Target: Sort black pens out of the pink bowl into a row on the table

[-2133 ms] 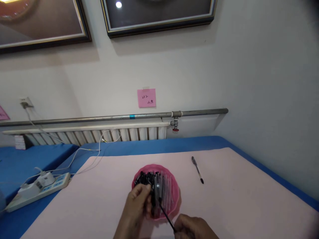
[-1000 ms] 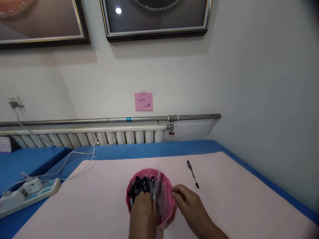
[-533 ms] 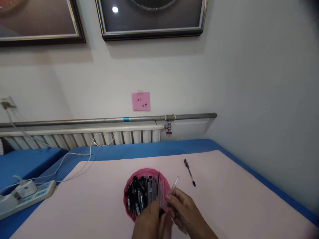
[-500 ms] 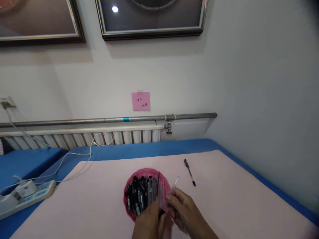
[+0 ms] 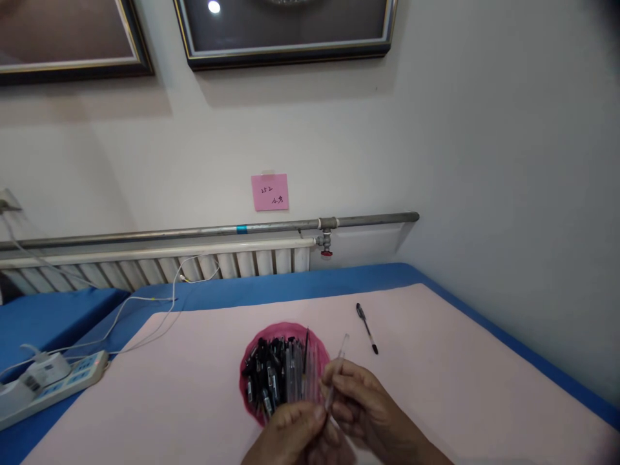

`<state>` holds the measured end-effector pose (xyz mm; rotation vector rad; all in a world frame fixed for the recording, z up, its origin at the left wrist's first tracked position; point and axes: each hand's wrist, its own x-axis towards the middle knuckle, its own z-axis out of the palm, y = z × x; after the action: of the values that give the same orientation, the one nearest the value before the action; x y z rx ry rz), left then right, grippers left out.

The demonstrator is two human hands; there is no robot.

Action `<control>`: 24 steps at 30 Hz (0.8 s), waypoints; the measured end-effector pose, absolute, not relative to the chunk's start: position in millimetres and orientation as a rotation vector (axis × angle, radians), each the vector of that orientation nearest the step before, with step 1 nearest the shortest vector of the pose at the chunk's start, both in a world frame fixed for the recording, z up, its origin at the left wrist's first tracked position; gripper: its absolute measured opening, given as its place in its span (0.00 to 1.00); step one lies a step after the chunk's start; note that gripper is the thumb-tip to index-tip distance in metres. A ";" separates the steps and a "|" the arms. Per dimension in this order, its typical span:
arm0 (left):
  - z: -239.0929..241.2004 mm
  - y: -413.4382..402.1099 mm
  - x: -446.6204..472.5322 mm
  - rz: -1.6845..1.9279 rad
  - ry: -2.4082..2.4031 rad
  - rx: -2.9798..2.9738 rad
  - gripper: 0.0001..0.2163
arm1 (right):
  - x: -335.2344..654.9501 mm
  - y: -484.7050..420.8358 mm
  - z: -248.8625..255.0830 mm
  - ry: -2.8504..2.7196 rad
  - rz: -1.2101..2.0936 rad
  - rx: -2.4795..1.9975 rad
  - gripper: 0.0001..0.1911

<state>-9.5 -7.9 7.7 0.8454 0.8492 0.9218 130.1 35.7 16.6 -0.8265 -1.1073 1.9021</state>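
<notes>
My right hand (image 5: 371,407) is closed around a clear pen barrel (image 5: 343,349), tilted with its upper end sticking out above the fingers. My left hand (image 5: 293,429) pinches close to the barrel's lower end; what lies between its fingertips is hidden. Both hands meet in front of a pink scalloped basket (image 5: 249,345). Inside it are black pen caps (image 5: 271,381) on the left, clear barrels (image 5: 293,371) in the middle and right, and a thin dark refill (image 5: 306,352) standing up among them.
A capped black pen (image 5: 367,328) lies right of the basket on the pink sheet (image 5: 159,387), which covers a blue table (image 5: 334,279). To the left are a power strip (image 5: 72,387) and white cables (image 5: 174,290). A radiator (image 5: 247,263) and pipe run along the wall behind.
My left hand has moved from the basket's near edge down toward my right hand, and its fingers now meet the barrel's lower end. The barrel stands more upright. The view has shifted slightly.
</notes>
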 end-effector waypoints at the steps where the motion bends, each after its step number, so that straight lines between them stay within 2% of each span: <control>1: 6.2 -7.8 -9.0 0.932 0.879 0.858 0.25 | 129.9 36.3 15.0 -1.099 1.900 -0.826 0.18; 3: 4.4 -7.4 -8.2 0.985 0.996 0.929 0.25 | 129.6 37.6 11.5 -1.089 1.894 -0.832 0.15; 8: 8.4 -8.1 -7.5 1.107 1.254 1.154 0.15 | 130.2 38.7 6.9 -1.091 1.880 -0.843 0.13; 13: 12.0 -9.2 -7.7 0.982 0.992 0.942 0.21 | 130.9 37.2 10.3 -1.074 1.921 -0.805 0.16; 17: 4.0 -7.1 -5.7 0.953 0.721 0.732 0.21 | 131.8 35.9 15.3 -1.037 1.938 -0.780 0.17; 24: 1.5 -6.4 -0.3 0.977 0.777 0.676 0.22 | 136.0 39.2 13.5 -1.016 1.986 -0.723 0.16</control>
<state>-0.3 -6.4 1.5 0.6762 0.7774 0.9770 136.0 39.2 13.5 -0.7226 -1.0156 1.9859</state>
